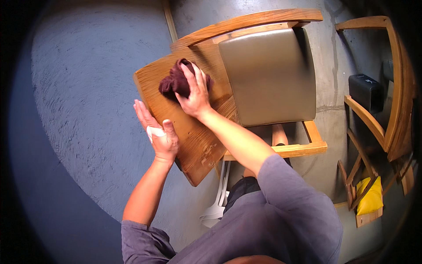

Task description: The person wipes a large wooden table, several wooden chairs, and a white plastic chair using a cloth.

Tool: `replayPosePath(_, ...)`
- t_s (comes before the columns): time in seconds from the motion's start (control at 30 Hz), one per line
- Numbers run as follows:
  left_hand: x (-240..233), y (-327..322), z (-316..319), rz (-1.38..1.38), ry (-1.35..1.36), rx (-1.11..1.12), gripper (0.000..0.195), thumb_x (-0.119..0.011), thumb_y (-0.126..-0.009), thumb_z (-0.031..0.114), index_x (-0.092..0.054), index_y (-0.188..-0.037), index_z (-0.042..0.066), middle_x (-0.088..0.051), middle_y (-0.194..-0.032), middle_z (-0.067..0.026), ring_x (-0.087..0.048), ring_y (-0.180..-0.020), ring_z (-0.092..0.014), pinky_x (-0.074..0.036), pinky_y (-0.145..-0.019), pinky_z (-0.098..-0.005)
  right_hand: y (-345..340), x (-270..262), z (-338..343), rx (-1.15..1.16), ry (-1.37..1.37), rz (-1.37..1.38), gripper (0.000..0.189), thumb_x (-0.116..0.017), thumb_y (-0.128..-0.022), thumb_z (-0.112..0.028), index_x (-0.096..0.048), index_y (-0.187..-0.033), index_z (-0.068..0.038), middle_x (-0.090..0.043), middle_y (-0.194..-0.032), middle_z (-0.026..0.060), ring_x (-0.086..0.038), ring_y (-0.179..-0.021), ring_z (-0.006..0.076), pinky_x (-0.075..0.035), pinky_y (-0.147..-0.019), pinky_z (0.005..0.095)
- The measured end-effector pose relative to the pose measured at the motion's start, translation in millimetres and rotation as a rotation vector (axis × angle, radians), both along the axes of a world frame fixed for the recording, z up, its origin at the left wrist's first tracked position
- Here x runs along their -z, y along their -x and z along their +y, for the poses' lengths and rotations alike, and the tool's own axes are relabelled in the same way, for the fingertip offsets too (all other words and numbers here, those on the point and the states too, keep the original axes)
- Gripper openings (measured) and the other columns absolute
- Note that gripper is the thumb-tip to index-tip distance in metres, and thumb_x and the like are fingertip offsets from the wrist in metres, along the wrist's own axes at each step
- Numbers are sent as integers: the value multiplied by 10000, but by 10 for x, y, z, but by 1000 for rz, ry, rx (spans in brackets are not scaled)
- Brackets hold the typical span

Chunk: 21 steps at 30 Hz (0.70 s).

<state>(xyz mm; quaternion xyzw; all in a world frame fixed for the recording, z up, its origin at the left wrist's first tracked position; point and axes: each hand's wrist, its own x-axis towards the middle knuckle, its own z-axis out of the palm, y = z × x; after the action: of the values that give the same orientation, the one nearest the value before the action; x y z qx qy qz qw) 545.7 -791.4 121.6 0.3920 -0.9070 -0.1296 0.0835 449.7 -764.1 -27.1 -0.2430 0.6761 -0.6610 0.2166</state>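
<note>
My right hand (196,94) grips a bunched dark maroon cloth (177,81) and presses it on the wide wooden backrest (179,122) of a chair. At the backrest's left edge is my left hand (160,137), fingers spread and thumb raised, with a white strip across the palm. It holds nothing; whether it touches the edge I cannot tell. Worn, rough grain and pale scuffs mark the lower part of the wood. A greenish-brown padded seat (268,77) adjoins the backrest on the right, between two wooden armrests.
A textured blue-grey wall (89,99) rises on the left. Further wooden chair frames (395,99) stand at the right, near a black box (365,92) on the concrete floor (328,79). A yellow cushion (370,196) lies at lower right. White plastic legs (219,201) show below the chair.
</note>
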Motion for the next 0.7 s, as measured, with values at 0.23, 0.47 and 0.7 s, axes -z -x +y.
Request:
replayPosePath(0.23,4,116,-51,-38,-26,13,935,-285,-1028,677,-114,-1610,-35,-141,-1678,-244,-113,-1556,-413,-104,-1251,-507,361,1704,145,213,-547,-534,720,-631,-958,-359,-327,-1512,-14,-335,-1510,287,-368,-1379,493,-348,-1156,518)
replayPosePath(0.47,18,28,-36,-13,-51,4,902,-293,-1036,656,-125,-1614,-16,-152,-1672,-240,-152,-1545,-401,-128,-1246,-505,-10,146,111,64,-100,73,523,-813,-783,-267,-598,-1228,-98,-398,-1432,262,-391,-1312,473,-316,-1119,573)
replayPosePath(0.7,24,125,-68,-2,-67,37,908,-292,-1037,656,-123,-1611,-27,-165,-1668,-232,-165,-1542,-385,-143,-1246,-493,452,885,-216,83,24,-77,730,-796,-819,-426,-479,-1358,-51,-448,-1397,250,-436,-1298,457,-380,-1111,505)
